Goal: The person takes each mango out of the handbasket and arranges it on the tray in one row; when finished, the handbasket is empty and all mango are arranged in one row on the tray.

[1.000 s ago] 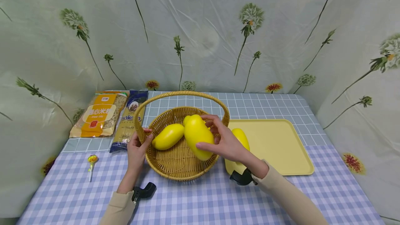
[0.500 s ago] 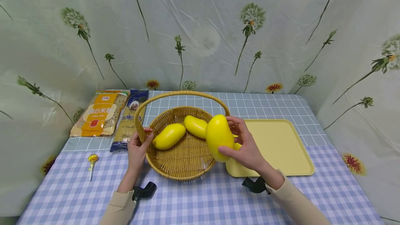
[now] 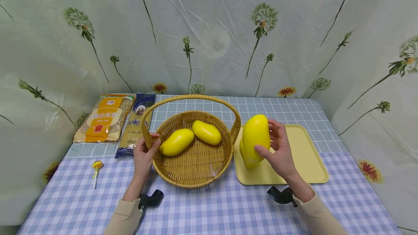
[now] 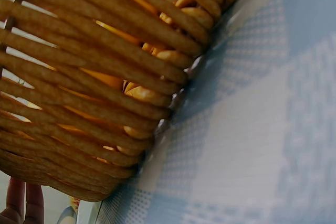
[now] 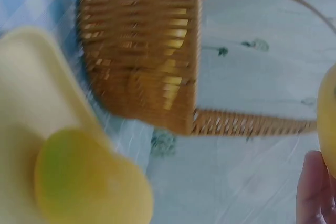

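Observation:
My left hand (image 3: 143,159) holds the left side of the wicker basket (image 3: 192,181), thumb and fingers around the foot of its arched handle. Two yellow mangoes lie inside, a left mango (image 3: 176,142) and a right mango (image 3: 207,132). Over the left part of the yellow tray (image 3: 297,155), my right hand (image 3: 281,151) grips a held mango (image 3: 256,137) between thumb and fingers. It largely hides a tray mango (image 5: 89,182) in the head view; the right wrist view shows that one on the tray. Weave fills much of the left wrist view, with fingertips (image 4: 25,203) below.
At the back left lie a bag of grains (image 3: 104,119) and a blue-and-gold packet (image 3: 135,126). A lollipop (image 3: 96,173) rests on the checked cloth (image 3: 202,213) at the left. A floral curtain (image 3: 215,39) hangs behind the table.
My right hand has carried its mango rightward, out from above the basket to above the tray. The right mango in the basket is uncovered. My left hand has stayed on the basket.

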`<state>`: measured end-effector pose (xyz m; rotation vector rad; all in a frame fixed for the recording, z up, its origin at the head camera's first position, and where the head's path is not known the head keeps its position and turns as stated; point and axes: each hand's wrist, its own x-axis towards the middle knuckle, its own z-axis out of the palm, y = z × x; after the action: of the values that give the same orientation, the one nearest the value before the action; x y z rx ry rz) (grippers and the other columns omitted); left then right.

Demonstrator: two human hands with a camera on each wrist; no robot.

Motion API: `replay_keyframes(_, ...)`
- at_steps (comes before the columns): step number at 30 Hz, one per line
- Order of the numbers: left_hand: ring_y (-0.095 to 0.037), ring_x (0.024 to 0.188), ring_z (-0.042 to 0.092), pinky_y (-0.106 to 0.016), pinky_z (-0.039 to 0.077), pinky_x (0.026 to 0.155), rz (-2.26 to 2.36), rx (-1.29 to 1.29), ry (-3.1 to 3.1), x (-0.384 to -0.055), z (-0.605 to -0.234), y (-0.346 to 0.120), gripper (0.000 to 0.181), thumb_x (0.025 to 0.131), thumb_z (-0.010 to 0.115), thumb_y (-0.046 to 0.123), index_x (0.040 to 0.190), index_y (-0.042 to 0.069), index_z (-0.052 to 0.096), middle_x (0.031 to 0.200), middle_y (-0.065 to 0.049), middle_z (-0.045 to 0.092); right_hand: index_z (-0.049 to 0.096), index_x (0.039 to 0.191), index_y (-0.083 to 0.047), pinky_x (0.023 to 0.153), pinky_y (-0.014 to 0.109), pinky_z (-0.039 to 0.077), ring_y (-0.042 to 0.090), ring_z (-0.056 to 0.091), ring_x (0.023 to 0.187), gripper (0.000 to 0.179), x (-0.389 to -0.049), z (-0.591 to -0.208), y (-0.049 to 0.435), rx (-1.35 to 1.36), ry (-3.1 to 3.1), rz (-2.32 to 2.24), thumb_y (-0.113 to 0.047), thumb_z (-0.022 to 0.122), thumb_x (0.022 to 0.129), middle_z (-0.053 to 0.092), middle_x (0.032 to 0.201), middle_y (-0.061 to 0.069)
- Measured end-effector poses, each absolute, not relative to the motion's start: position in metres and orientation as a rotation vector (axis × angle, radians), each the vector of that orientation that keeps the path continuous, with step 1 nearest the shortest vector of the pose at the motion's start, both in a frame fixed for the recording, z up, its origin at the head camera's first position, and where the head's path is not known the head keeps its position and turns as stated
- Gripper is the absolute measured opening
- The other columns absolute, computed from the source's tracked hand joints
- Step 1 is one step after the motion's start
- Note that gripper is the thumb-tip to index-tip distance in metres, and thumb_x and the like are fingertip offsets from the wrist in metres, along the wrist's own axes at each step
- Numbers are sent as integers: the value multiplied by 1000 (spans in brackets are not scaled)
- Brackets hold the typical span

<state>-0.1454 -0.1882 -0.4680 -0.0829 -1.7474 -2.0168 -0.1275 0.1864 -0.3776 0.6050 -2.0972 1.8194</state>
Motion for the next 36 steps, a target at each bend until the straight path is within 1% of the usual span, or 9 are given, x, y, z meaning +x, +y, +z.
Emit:
replay_keyframes(3,-17,98,58,-23,45,84,-2014,-73,-1750,-146,-469,-189,23,88,61,-6,108,-15,53,100,-2,64,38,136,-3,74,22,48,19,55,94,67,-130,-382,195,519,-2128,1785,12,63,76,52,114,8)
replay_keyframes(7,-18,98,58,-23,45,84,-2010,-59,-1759,-147,-471,-189,23,88,62,-6,108,-15,53,100,-2,64,38,136,-4,75,19,48,19,53,93,63,-134,-388,206,403,-2175,1751,10,63,80,51,109,8)
replay_keyframes(12,-18,99,57,-24,45,85,-2009,-55,-1765,-147,-471,-189,23,88,62,-5,108,-14,53,100,-2,64,36,138,-6,76,16,47,18,49,95,59,-140,-394,220,255,-2240,1714,2,64,87,49,108,6)
replay_keyframes(15,-18,99,57,-24,45,85,-2010,-54,-1763,-146,-471,-189,23,88,62,-5,108,-14,53,100,-2,64,35,139,-8,74,16,45,18,47,95,58,-144,-398,228,181,-2270,1703,-3,64,89,49,108,6)
replay_keyframes(22,-18,99,58,-23,45,84,-2011,-68,-1757,-146,-469,-189,24,88,62,-6,108,-16,52,101,-5,64,34,141,-7,69,17,41,16,46,91,60,-152,-409,242,71,-2349,1627,-12,65,90,48,109,7)
replay_keyframes(25,-18,99,58,-23,45,84,-2009,-64,-1761,-146,-470,-189,24,88,62,-6,108,-16,52,101,-4,64,35,141,-8,68,19,40,16,45,90,60,-153,-413,246,30,-2396,1595,-16,66,90,48,109,8)
replay_keyframes(31,-18,99,57,-23,45,84,-2001,-61,-1773,-146,-469,-189,24,88,62,-5,108,-15,53,100,-2,64,35,142,-8,66,23,39,20,44,89,64,-157,-419,254,-76,-2556,1498,-29,66,90,49,110,14)
replay_keyframes(36,-18,99,58,-23,45,84,-2001,-72,-1762,-146,-469,-189,24,88,62,-6,108,-16,53,101,-4,63,33,143,-9,65,27,39,23,44,91,70,-161,-424,258,-135,-2672,1460,-40,65,89,50,111,18)
